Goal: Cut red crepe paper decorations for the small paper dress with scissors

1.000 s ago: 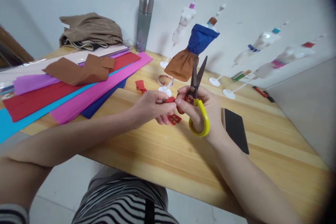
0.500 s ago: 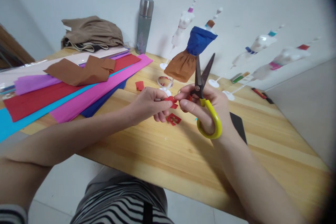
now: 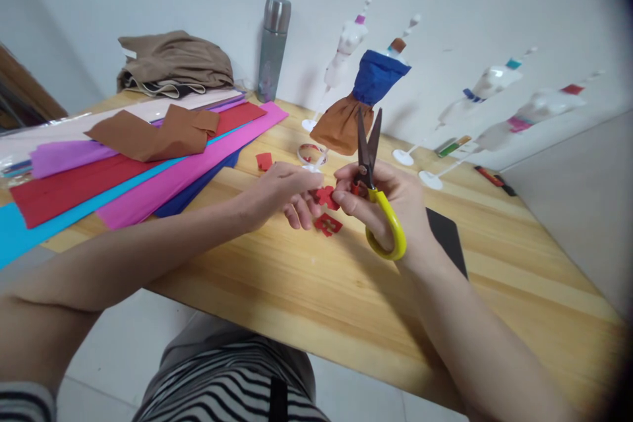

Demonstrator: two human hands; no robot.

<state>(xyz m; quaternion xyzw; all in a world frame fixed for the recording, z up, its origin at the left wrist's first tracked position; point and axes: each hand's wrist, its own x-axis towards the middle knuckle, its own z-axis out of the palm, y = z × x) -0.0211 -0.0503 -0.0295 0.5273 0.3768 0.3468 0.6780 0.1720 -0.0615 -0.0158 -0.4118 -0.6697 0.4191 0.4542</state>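
Note:
My right hand [image 3: 393, 201] holds a pair of scissors [image 3: 388, 211] with yellow handles and dark blades. The blades point away from me and stand partly apart. The thumb and fingertips of the same hand pinch a small red flower-shaped paper cutout [image 3: 327, 197]. Just left of the cutout, my left hand [image 3: 284, 194] has its thumb lifted away from its loosely curled fingers. Those fingers are close to the cutout's edge; whether they touch it is unclear. A red scrap [image 3: 329, 225] with a hole cut in it lies below, on the wooden table [image 3: 277, 277].
Behind my hands stands a small mannequin in a blue top [image 3: 380, 72] and brown skirt [image 3: 341, 125]. Several other white mannequins [image 3: 499, 82] line the wall. Coloured paper sheets [image 3: 198, 168] lie left, near folded brown cloth [image 3: 178, 62] and a flask [image 3: 273, 49]. A tape roll [image 3: 310, 153] is behind.
My left thumb has lifted off the red cutout, which is now held by my right fingertips. The scissors have shifted slightly left and lower, and their blades are closer together.

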